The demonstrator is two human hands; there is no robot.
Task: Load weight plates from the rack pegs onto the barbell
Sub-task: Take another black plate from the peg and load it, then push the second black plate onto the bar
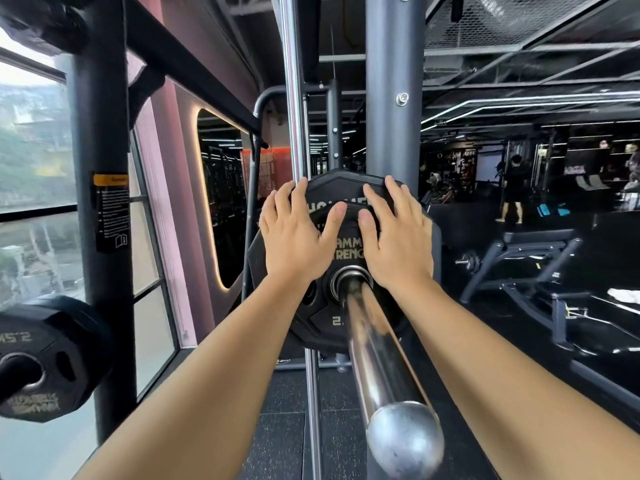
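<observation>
Chrome barbell sleeve (374,348), seen from the head camera, runs from 6 o'clock away into the small plate (332,320) threaded on it, backed by a larger plate (343,183). At 10 o'clock of the sleeve the left hand (298,233), and at 2 the right hand (394,237), press flat, fingers straight and spread, curled round nothing (both equally near). A seating push would follow that axis.

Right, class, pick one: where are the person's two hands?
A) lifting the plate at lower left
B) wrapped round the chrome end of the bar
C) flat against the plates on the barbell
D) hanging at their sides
C: the left hand and right hand lie with straight fingers on the faces of the plates threaded on the barbell sleeve, one on each side of it.
</observation>
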